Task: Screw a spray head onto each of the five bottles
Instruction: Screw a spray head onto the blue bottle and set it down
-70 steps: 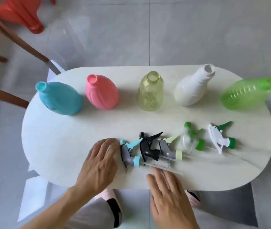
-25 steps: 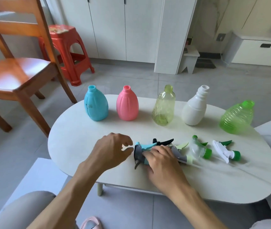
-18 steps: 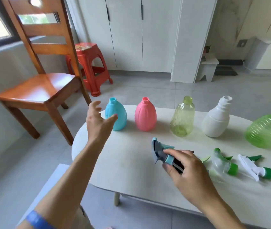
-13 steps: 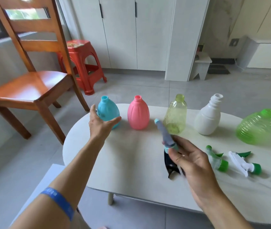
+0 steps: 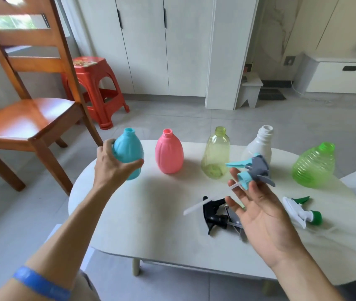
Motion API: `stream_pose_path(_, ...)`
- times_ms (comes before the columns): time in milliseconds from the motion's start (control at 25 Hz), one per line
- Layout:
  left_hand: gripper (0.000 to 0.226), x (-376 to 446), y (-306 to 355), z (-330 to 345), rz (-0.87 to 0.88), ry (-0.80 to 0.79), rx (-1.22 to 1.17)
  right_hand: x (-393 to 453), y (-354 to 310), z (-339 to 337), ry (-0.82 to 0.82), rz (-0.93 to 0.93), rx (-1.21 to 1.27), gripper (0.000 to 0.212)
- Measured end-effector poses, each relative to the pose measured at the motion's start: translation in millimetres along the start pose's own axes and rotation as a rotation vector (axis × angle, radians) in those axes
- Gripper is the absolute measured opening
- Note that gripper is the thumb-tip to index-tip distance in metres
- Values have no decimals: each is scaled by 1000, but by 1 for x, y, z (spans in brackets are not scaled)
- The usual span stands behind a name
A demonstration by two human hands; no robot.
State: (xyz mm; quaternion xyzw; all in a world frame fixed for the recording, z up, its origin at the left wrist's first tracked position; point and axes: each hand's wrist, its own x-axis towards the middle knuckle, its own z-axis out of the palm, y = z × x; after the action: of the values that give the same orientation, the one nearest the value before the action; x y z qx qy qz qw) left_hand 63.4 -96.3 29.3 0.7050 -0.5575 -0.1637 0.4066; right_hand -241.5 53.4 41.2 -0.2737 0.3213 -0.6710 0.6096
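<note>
Several open bottles stand in a row on the white oval table (image 5: 151, 213): blue bottle (image 5: 129, 148), pink bottle (image 5: 169, 154), pale yellow bottle (image 5: 215, 157), white bottle (image 5: 259, 144), green bottle (image 5: 314, 166). My left hand (image 5: 113, 168) wraps around the blue bottle. My right hand (image 5: 257, 211) is raised palm up and holds a grey spray head with teal trigger (image 5: 253, 170) at its fingertips, its dip tube pointing left. A black spray head (image 5: 214, 215) and a white-and-green spray head (image 5: 301, 210) lie on the table.
A wooden chair (image 5: 27, 111) stands left of the table, a red plastic stool (image 5: 94, 88) behind it. White cabinets and a small white step stool (image 5: 250, 90) line the far wall. Part of another grey spray head shows under my right hand.
My left hand has closed around the blue bottle. My right hand has lifted the grey-and-teal spray head higher and turned it, away from the heads on the table.
</note>
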Motion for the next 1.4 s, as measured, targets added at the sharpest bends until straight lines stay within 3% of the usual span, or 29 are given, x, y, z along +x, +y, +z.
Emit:
stream_pose_path(160, 88, -56, 32, -29, 257, -41, 63, 5, -17, -1, 49, -142, -47, 19)
stream_pose_path(320, 85, -122, 37, -23, 438, -194, 143, 4, -25, 8, 109, -253, -115, 18)
stream_pose_path(480, 88, -136, 37, -11, 461, -290, 205, 3, -20, 11, 125, -289, -145, 19)
stream_pose_path(1000, 90, -145, 57, 0, 544, -268, 158, 5, -11, 4, 81, -332, -252, 27)
stream_pose_path(1160, 89, -150, 62, 0, 548, -285, 127, 2, 4, 9, 18, -245, -288, 25)
stream_pose_path(1400, 87, -153, 68, 0, 558, -280, 96, -1, 23, 16, -92, -150, -294, 48)
